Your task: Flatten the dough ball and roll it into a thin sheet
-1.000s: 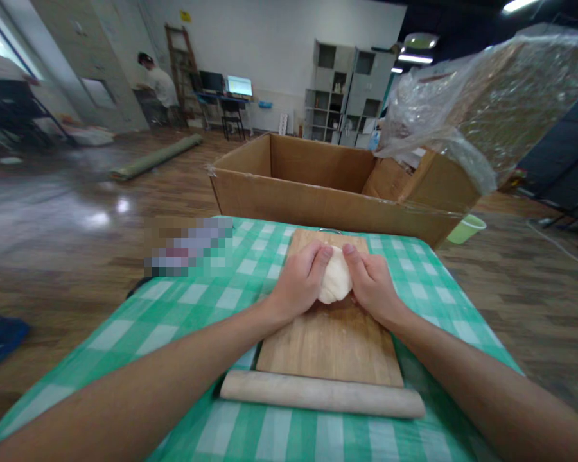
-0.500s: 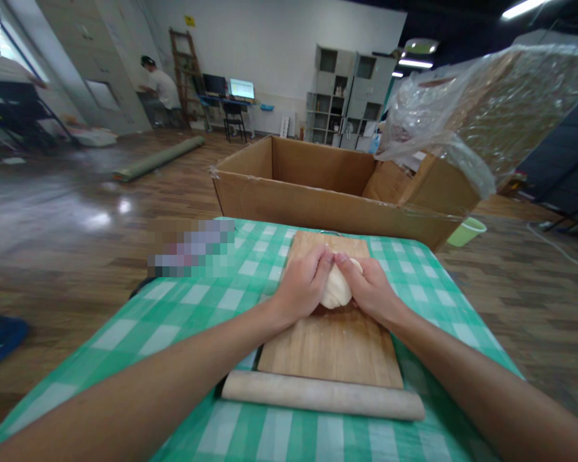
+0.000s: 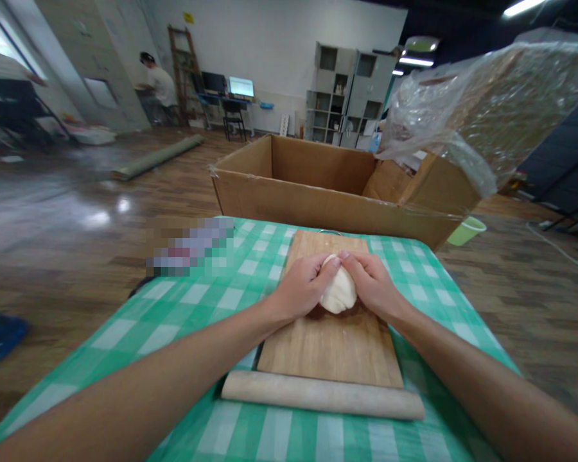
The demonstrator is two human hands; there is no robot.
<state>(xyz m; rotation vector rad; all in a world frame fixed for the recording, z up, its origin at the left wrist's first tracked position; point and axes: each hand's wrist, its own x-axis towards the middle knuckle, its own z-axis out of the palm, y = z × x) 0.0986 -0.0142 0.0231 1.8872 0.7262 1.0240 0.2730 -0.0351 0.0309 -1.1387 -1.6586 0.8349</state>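
A pale lump of dough point(image 3: 338, 292) sits over the far half of a wooden cutting board point(image 3: 332, 346). My left hand point(image 3: 307, 280) is closed around its left side, the thumb lying on top. From the right, my right hand point(image 3: 372, 280) grips the same lump, its thumb meeting the left thumb at the top. The far side of the dough and most fingertips are hidden behind the hands. A wooden rolling pin point(image 3: 322, 393) lies crosswise at the board's near end.
A green checked cloth point(image 3: 183, 346) covers the table. Beyond its far edge stands a large open cardboard box point(image 3: 308, 199) with plastic wrap point(image 3: 520, 109). A blurred-out item point(image 3: 192, 247) lies at the table's left edge. Two people are seated at the far left.
My thumbs have shifted on top of the dough, and the left thumb now points further right. More of the dough's near face shows, slightly nearer to me.
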